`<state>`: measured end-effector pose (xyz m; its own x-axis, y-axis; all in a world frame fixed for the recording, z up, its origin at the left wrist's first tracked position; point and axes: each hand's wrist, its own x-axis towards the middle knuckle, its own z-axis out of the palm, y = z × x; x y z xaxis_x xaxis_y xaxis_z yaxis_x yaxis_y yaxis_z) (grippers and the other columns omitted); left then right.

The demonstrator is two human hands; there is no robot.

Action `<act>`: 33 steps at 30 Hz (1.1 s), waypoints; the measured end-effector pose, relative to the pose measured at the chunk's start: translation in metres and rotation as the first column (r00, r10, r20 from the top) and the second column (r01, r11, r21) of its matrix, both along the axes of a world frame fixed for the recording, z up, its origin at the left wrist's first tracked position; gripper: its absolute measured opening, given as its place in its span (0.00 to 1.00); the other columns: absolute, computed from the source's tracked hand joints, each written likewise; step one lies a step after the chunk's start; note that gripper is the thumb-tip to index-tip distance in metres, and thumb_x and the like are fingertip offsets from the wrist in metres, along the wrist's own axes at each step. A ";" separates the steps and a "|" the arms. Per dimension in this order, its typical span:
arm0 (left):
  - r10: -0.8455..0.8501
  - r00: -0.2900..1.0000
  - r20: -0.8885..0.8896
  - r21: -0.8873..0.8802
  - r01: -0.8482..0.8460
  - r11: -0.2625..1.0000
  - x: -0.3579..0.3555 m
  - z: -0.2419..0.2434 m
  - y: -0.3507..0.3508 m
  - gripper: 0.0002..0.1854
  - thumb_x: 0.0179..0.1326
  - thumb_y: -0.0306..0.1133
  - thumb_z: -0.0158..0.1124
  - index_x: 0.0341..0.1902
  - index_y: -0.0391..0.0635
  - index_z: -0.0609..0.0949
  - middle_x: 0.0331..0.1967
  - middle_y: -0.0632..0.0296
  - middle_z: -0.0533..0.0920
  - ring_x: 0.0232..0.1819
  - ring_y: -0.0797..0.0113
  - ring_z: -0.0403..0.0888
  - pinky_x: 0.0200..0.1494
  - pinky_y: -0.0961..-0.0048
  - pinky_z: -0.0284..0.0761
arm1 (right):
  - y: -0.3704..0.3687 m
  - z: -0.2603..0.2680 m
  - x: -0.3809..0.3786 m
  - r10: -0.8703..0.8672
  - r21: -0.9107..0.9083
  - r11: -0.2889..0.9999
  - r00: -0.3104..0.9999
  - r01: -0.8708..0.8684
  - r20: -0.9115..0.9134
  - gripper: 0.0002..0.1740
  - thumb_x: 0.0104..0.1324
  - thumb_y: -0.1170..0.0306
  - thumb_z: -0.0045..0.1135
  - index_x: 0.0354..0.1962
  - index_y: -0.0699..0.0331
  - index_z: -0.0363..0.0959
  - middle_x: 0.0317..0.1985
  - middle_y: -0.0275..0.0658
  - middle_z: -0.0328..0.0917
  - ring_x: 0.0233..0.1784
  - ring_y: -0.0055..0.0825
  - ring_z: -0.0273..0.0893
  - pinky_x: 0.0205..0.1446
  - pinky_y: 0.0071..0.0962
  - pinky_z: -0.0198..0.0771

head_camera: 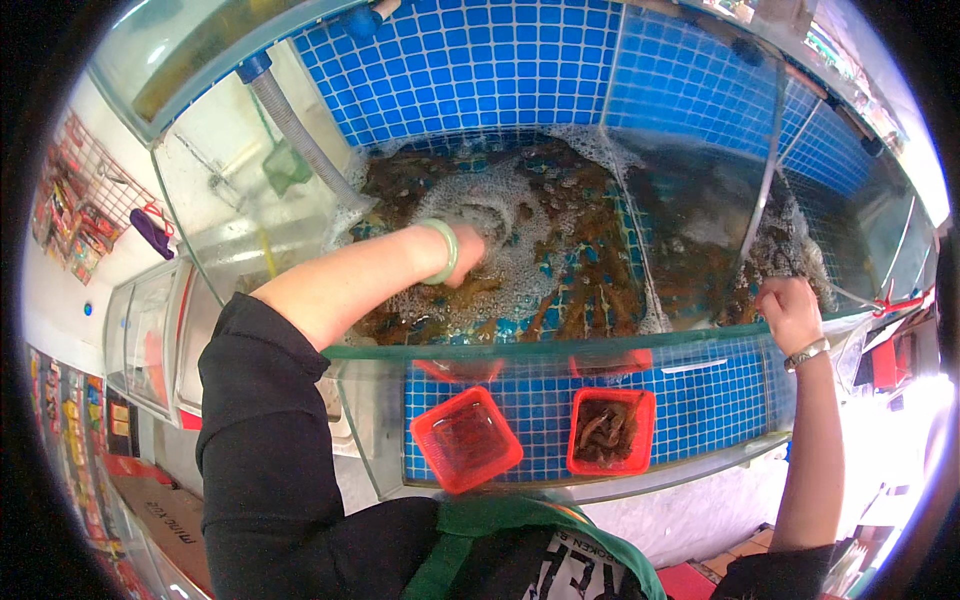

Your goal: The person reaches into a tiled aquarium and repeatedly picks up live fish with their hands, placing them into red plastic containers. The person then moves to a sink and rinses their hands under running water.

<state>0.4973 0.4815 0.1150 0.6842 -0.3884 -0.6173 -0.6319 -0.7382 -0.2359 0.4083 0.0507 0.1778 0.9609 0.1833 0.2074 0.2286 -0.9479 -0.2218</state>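
My left hand (466, 253), with a pale green bangle at the wrist, reaches into the foaming water of a glass tank (487, 351); its fingers are hidden by foam. Brown shrimp (592, 292) crowd the water around it. My right hand (787, 311), wearing a metal wristwatch, is at the tank's front rim on the right, its fingers curled; whether they hold anything is unclear. Below the rim, on a blue-tiled ledge, stand two red plastic baskets: the left basket (424, 442) has a dark wet bottom, the right basket (648, 442) holds several shrimp.
A glass divider (634, 225) splits the tank. A grey corrugated hose (300, 135) runs into the water at left, beside a green net (285, 166). A metal pole (765, 172) slants into the right section. A red clip (892, 305) sits on the rim at far right.
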 end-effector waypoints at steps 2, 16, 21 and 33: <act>0.024 0.999 0.035 -0.201 -0.017 0.980 0.008 0.021 0.003 0.13 0.43 0.33 0.67 0.34 0.42 0.81 0.32 0.52 0.82 0.36 0.53 0.79 0.42 0.63 0.75 | 0.000 0.000 -0.001 0.011 0.003 1.000 1.000 -0.011 0.025 0.13 0.51 0.65 0.45 0.17 0.65 0.73 0.20 0.52 0.72 0.29 0.52 0.71 0.37 0.48 0.66; 0.326 0.915 0.238 -0.675 -0.086 0.733 -0.119 0.102 0.026 0.15 0.55 0.37 0.64 0.46 0.47 0.80 0.39 0.61 0.83 0.39 0.66 0.80 0.47 0.68 0.75 | 0.001 0.001 0.003 -0.068 -0.063 0.995 0.996 0.072 0.063 0.18 0.55 0.60 0.44 0.25 0.66 0.76 0.28 0.56 0.76 0.37 0.54 0.74 0.44 0.48 0.68; 0.733 0.671 0.114 -0.941 -0.164 0.297 -0.193 0.089 0.061 0.15 0.56 0.34 0.62 0.47 0.46 0.80 0.40 0.56 0.82 0.41 0.58 0.80 0.45 0.71 0.74 | 0.004 0.003 -0.003 -0.109 -0.091 0.989 0.992 0.115 0.070 0.21 0.57 0.57 0.42 0.29 0.63 0.78 0.34 0.55 0.77 0.41 0.52 0.75 0.49 0.46 0.68; 0.904 0.424 -0.045 -0.959 -0.273 0.080 -0.377 0.002 0.202 0.19 0.55 0.29 0.61 0.52 0.45 0.77 0.52 0.58 0.78 0.54 0.66 0.75 0.54 0.73 0.70 | 0.001 -0.030 -0.024 -0.065 -0.169 0.977 0.930 0.134 0.362 0.21 0.68 0.57 0.36 0.34 0.62 0.76 0.37 0.48 0.77 0.44 0.47 0.75 0.52 0.44 0.66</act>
